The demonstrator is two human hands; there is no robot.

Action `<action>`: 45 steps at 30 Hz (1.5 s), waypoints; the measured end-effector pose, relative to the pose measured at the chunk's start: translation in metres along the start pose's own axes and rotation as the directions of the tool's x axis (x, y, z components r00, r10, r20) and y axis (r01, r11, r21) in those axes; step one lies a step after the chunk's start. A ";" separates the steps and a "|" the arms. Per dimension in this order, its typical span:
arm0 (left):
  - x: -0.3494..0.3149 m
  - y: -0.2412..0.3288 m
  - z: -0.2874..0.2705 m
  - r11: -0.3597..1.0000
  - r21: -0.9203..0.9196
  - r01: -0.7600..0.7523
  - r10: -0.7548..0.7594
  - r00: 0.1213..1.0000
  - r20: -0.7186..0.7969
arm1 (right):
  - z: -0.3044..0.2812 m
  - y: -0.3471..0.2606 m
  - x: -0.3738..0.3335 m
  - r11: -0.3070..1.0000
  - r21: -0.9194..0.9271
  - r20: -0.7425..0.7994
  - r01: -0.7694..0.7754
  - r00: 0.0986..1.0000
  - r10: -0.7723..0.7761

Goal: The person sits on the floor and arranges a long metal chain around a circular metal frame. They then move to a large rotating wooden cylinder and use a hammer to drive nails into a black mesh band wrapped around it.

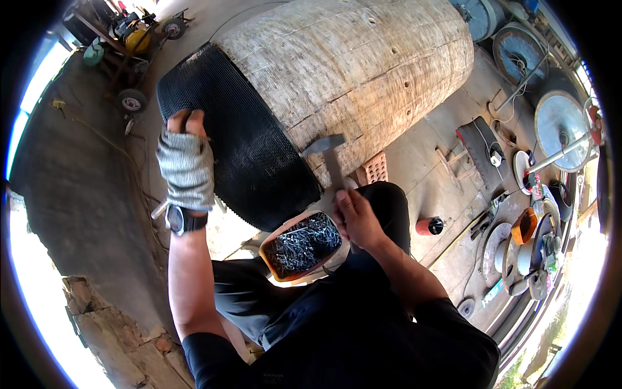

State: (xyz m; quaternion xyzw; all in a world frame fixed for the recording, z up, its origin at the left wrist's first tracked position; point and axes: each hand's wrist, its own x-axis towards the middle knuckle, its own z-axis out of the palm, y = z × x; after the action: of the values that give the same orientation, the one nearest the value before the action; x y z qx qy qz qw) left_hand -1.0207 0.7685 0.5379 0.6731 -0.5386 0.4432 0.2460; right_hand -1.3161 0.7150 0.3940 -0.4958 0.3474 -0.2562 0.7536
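Note:
My right hand (357,220) is wrapped round the handle of a hammer (325,145), its head raised in front of the wooden drum. My left hand (186,159) wears a grey knitted glove with bare fingertips. Its fingers are curled in front of the black ribbed rubber sheet (240,129); what they hold, if anything, is hidden. The rubber wraps the near end of a big pale wooden drum (350,58) lying on its side. Between my knees and the drum, an open container (282,277) holds many loose nails (301,245).
A perforated brick (374,170) sits against the drum's right side. On the right floor are a red and black can (429,225), a dark cushioned piece (484,154), and several metal discs. A wheeled machine (133,97) stands far left; a dark sheet (71,175) covers the left side.

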 end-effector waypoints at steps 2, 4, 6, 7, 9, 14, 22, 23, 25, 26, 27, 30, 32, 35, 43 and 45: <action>-0.008 0.027 -0.013 0.992 -0.106 0.066 -0.069 0.997 -0.033 | -0.004 0.000 -0.001 0.999 0.035 0.045 -0.013 0.999 0.012; -0.023 0.056 -0.016 0.943 -0.307 0.131 -0.133 0.991 0.015 | -0.009 0.002 0.000 0.995 0.095 0.073 -0.029 0.997 0.022; -0.043 0.076 -0.007 0.902 -0.414 0.122 -0.098 0.992 0.080 | -0.002 0.007 0.000 0.998 0.058 0.078 0.031 0.996 -0.035; -0.051 0.087 0.002 0.882 -0.456 0.119 -0.100 0.993 0.066 | -0.001 0.010 0.000 0.997 0.037 0.076 0.061 0.995 -0.064; -0.064 0.108 0.012 0.830 -0.522 0.194 -0.153 0.981 0.122 | -0.009 0.009 0.003 0.929 -0.291 0.007 0.231 0.971 -0.239; -0.067 0.127 0.031 0.809 -0.530 0.253 -0.194 0.967 0.165 | -0.013 0.007 -0.001 0.672 -0.564 0.030 0.480 0.825 -0.565; -0.054 0.124 0.025 0.850 -0.446 0.280 -0.182 0.951 0.250 | -0.013 -0.011 0.007 0.466 -0.676 0.074 0.571 0.682 -0.728; -0.053 0.124 0.026 0.848 -0.443 0.291 -0.190 0.947 0.259 | -0.014 -0.012 0.009 0.435 -0.685 0.086 0.585 0.658 -0.748; -0.050 0.125 0.025 0.844 -0.435 0.313 -0.204 0.938 0.280 | -0.017 -0.012 0.010 0.444 -0.698 0.093 0.562 0.685 -0.723; -0.046 0.129 0.025 0.840 -0.428 0.333 -0.222 0.931 0.288 | -0.018 -0.011 0.011 0.449 -0.705 0.095 0.550 0.699 -0.708; -0.041 0.133 0.025 0.836 -0.421 0.353 -0.240 0.924 0.297 | -0.017 -0.013 0.010 0.478 -0.695 0.071 0.537 0.713 -0.698; -0.042 0.135 0.035 0.855 -0.417 0.307 -0.217 0.944 0.249 | -0.010 -0.024 0.008 0.524 -0.685 0.043 0.506 0.746 -0.665; -0.044 0.136 0.039 0.864 -0.407 0.296 -0.219 0.949 0.227 | -0.009 -0.029 0.007 0.501 -0.718 0.054 0.483 0.756 -0.652; -0.050 0.135 0.047 0.876 -0.377 0.301 -0.238 0.949 0.206 | -0.012 -0.029 0.012 0.405 -0.777 0.132 0.483 0.753 -0.645; -0.045 0.138 0.035 0.897 -0.293 0.331 -0.267 0.934 0.238 | -0.010 -0.030 0.010 0.337 -0.842 0.130 0.422 0.764 -0.632; -0.043 0.145 0.011 0.823 -0.289 0.489 -0.341 0.833 0.436 | -0.018 -0.029 0.011 0.343 -0.827 0.131 0.445 0.747 -0.652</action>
State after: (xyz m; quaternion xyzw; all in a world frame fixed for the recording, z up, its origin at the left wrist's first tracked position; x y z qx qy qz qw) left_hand -1.1546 0.7377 0.4744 0.7833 -0.4889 0.1284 0.3619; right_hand -1.3243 0.6853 0.4129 -0.8401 0.3173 -0.3569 0.2570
